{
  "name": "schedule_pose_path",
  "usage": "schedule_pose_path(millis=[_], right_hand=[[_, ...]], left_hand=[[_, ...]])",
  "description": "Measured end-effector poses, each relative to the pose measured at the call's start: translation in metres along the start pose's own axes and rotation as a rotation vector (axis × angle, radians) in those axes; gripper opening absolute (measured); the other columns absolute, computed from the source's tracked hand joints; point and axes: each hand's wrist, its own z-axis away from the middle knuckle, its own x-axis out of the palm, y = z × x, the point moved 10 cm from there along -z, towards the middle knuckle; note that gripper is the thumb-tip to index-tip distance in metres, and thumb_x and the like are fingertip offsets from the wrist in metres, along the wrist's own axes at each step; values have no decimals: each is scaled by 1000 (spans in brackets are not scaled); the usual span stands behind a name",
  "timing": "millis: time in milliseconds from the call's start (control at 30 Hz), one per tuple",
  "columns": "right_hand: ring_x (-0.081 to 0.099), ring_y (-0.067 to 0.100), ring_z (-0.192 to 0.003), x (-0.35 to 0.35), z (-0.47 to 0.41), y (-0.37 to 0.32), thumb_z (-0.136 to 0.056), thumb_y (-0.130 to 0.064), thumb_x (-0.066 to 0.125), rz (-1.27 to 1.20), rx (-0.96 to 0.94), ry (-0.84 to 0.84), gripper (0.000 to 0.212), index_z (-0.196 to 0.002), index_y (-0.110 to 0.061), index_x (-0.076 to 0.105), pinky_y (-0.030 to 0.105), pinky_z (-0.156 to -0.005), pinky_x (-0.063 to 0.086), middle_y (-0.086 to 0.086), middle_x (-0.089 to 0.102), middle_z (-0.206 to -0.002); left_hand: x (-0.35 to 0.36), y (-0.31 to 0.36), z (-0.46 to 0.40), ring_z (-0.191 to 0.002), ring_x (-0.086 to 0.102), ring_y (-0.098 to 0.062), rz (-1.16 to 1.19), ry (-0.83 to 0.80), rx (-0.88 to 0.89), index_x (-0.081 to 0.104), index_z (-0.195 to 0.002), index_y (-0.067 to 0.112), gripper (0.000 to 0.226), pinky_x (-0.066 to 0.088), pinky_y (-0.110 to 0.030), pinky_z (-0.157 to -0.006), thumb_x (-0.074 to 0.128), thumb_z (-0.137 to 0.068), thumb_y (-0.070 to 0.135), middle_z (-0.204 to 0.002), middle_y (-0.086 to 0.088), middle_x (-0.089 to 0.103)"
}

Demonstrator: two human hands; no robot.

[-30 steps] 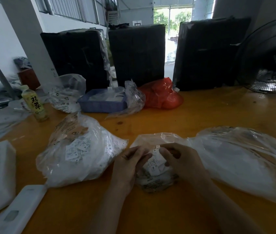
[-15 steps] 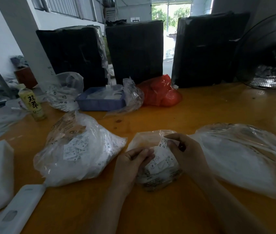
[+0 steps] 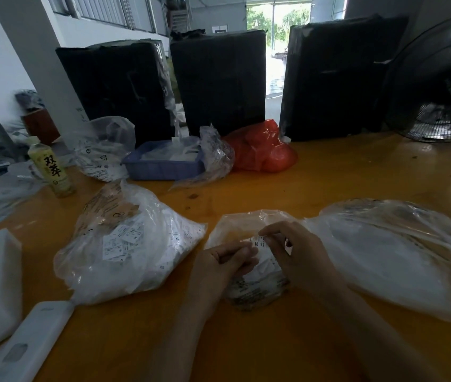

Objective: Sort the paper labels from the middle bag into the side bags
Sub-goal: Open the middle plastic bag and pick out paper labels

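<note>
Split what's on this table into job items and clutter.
Job: middle bag, paper labels held by left hand and right hand, left bag, right bag.
Clutter: drink bottle, blue tray, red bag, fan.

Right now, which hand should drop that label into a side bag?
Probably the right hand: it pinches the paper label over the middle bag. The left hand only steadies the stack.
</note>
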Motion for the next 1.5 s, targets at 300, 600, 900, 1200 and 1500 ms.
schedule_pose_path(millis=[300, 600, 900, 1200, 1500], right_hand=[[54, -7, -92, 21, 1, 6, -100, -18, 60, -10, 1, -181, 32, -130, -28, 65, 5, -76, 41, -12, 62, -115], [58, -16, -95, 15, 10, 29, -92, -37, 70, -187, 305, 0, 20, -111, -30, 67, 4, -75, 49, -25, 66, -97], [61, -11, -90, 12, 14, 20, -93, -35, 71, -231, 323, 70, 13, -104, -29, 68, 6, -74, 48, -22, 66, -95], [60, -14, -95, 22, 11, 8, -92, -25, 73, -241, 248, -37, 16, -106, -33, 72, 5, -77, 48, -25, 66, -99], [63, -11, -91, -9, 9, 23, -90, -29, 75, -322, 350, 124, 19, -102, -38, 64, 6, -71, 50, -21, 68, -95]], left_hand=[[-6, 2, 0, -90, 80, -19, -213, 53, 29, 81, -111, 24, 20, 62, -25, -69, 78, -91, 28, -98, 1, 82], [-15, 4, -1, -84, 79, -14, -133, 153, 15, 85, -91, 41, 12, 61, -21, -63, 82, -87, 30, -94, 3, 82], [-16, 1, -4, -88, 77, -8, -118, 148, 37, 85, -96, 37, 33, 62, -26, -65, 84, -67, 52, -99, 6, 81], [-13, 5, -1, -97, 75, -2, -110, 132, 34, 85, -100, 35, 32, 61, -21, -67, 84, -71, 49, -108, 16, 79], [-18, 31, 7, -96, 75, -5, -310, 216, 172, 75, -108, 42, 27, 61, -25, -76, 80, -91, 22, -105, 16, 79]])
